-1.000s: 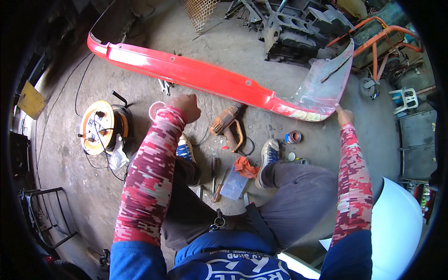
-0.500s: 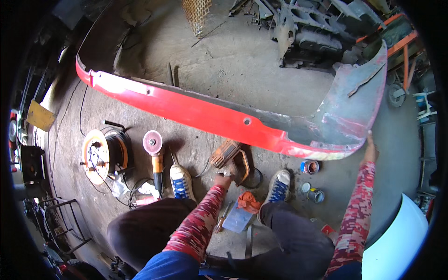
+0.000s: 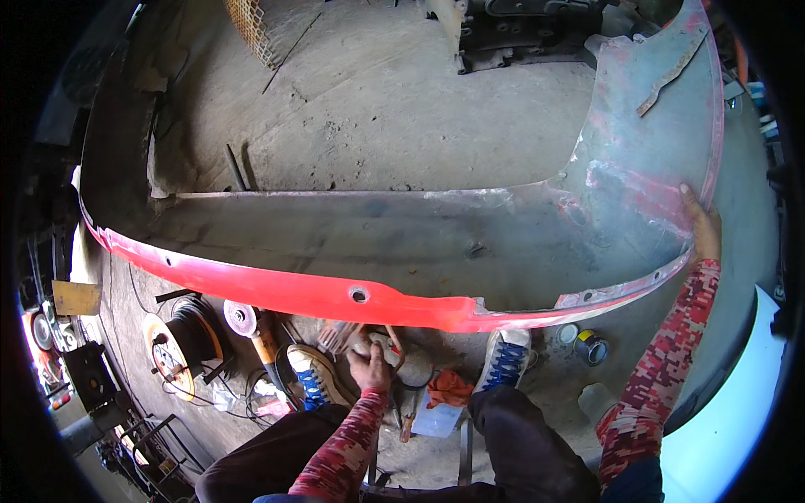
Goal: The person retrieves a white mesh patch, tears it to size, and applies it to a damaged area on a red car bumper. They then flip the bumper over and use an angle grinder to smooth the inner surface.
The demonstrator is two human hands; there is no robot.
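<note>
A large car bumper (image 3: 302, 292) spans the view, red on its outer face, with its dull grey inner side turned up and bare patches near the right bend. My right hand (image 3: 704, 228) grips its right end, fingers over the rim onto the inner face. Below the bumper's front edge, my left hand (image 3: 370, 369) is closed; what it holds, if anything, I cannot make out. Beside it lies an orange power tool (image 3: 337, 335), partly covered by the bumper. An orange rag (image 3: 448, 388) rests on a clear plastic sheet (image 3: 436, 419) between my shoes.
To the left are an angle grinder (image 3: 263, 345) and a cable reel (image 3: 165, 356). An open can (image 3: 592, 347) stands beyond my right shoe. At the far side sits an engine block (image 3: 528, 38); a white curved panel (image 3: 734, 402) lies at the lower right.
The bumper has tipped and come nearer, so its inner side now shows broadly. My right hand has moved up with its end, and my left hand has shifted left and nearer to me.
</note>
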